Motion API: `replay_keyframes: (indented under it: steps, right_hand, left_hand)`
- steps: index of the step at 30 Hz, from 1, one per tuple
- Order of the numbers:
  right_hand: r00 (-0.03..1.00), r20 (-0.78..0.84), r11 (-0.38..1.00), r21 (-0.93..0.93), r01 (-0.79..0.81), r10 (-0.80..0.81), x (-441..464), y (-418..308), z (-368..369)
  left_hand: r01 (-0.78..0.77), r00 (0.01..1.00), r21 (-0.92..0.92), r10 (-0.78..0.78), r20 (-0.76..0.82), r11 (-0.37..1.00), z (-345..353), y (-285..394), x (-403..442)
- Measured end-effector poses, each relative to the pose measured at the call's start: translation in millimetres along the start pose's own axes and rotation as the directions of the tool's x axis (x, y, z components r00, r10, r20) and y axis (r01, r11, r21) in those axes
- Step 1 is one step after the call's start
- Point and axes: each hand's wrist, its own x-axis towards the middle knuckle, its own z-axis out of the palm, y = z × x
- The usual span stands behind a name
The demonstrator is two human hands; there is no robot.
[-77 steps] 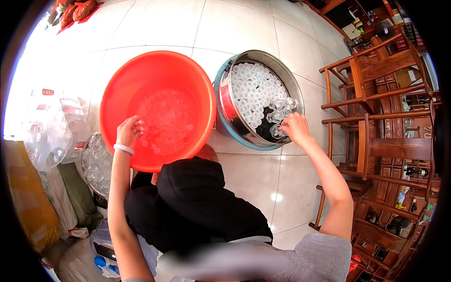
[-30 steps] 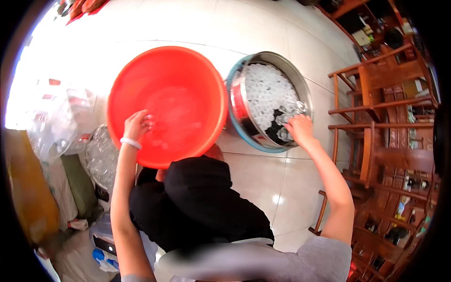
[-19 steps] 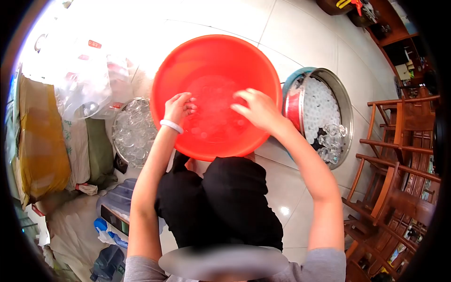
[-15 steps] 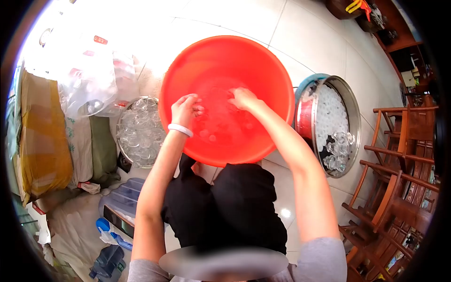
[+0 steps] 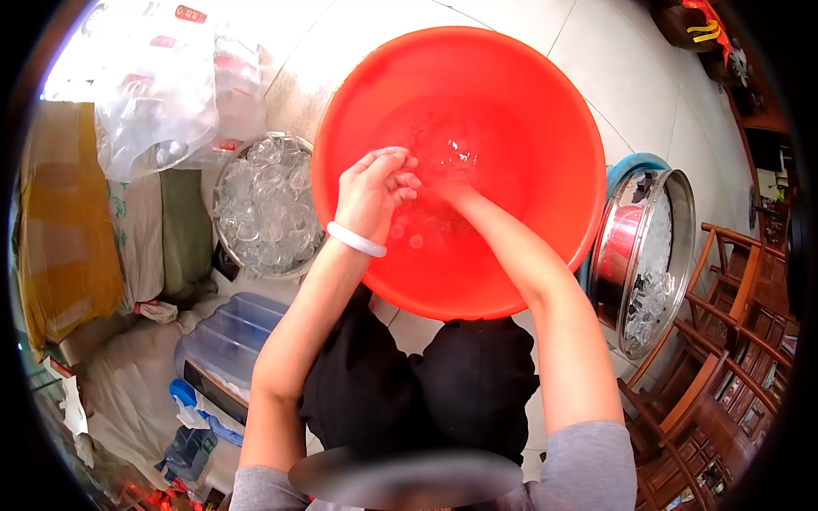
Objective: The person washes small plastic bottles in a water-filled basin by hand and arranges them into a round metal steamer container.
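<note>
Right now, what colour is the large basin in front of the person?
The large basin is bright red; it shows best in the head view.

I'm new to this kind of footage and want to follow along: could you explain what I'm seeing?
There is no machine here: these are a person's bare hands, seen from a camera worn on the head, looking forward and down. A large red basin holding liquid stands on a tiled floor. To its left are clear pieces in a round container; to its right, a metal-walled vessel holds more pieces.

The left hand, with a white band at the wrist, is curled over the basin. The right hand dips into the liquid. Whether either grip holds something, I can't tell.
</note>
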Motion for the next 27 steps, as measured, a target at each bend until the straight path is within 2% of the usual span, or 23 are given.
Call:
replay_keyframes:
  steps: [3,7,9,10,13,15,16,17,18,19,20,23,27]
  right_hand:
    - [0.995,-0.053,0.994,0.064,0.093,-0.09,-4,-16,12]
    - [0.9,-0.175,0.886,0.179,0.428,-0.399,-20,-39,66]
    - [0.867,-0.169,0.848,0.188,0.495,-0.468,-29,-40,104]
    - [0.974,-0.002,0.967,0.115,0.227,-0.228,-96,-66,51]
    - [0.948,-0.1,0.925,0.211,0.317,-0.302,-98,-53,48]
    - [0.958,-0.066,0.96,-0.017,0.278,-0.278,-106,-44,10]
    - [0.956,-0.198,0.959,0.14,0.248,-0.218,-96,-22,5]
    - [0.982,-0.189,1.0,0.027,-0.004,0.009,-96,-20,-22]
    - [0.979,-0.191,0.991,-0.092,-0.095,0.076,-114,-11,-47]
    - [0.975,-0.185,0.989,-0.054,-0.137,0.125,-110,8,-47]
    - [0.973,-0.225,0.995,-0.063,-0.074,0.058,-87,42,-23]
    - [0.996,0.034,0.981,-0.179,-0.078,0.086,-74,69,7]
    - [0.936,0.334,0.958,-0.286,-0.016,0.115,-67,61,25]
  left_hand:
    - [-0.014,1.0,0.011,0.014,-0.005,1.0,-1,-1,1]
    - [-0.006,1.0,0.025,0.006,-0.023,1.0,2,-1,1]
    - [0.008,1.0,0.01,-0.008,0.014,1.0,-2,-3,4]
    - [0.008,1.0,0.003,-0.008,0.026,1.0,-2,-4,5]
    - [0.005,0.999,-0.016,-0.004,0.037,1.0,-3,-3,5]
    - [0.013,0.999,-0.013,-0.013,0.038,1.0,0,-1,3]
    - [0.022,0.999,-0.014,-0.022,0.039,1.0,0,-1,2]
    - [0.02,0.999,-0.023,-0.019,0.038,1.0,0,-1,3]
    - [0.025,0.998,-0.02,-0.024,0.05,0.999,0,-1,5]
    - [0.031,0.998,-0.012,-0.03,0.063,0.999,-1,-1,5]
    - [0.031,0.997,-0.009,-0.031,0.067,0.999,-2,-2,5]
    - [0.027,0.994,0.026,-0.03,0.102,0.999,-4,-2,8]
    - [0.05,0.993,0.054,-0.055,0.103,0.997,-5,-4,6]
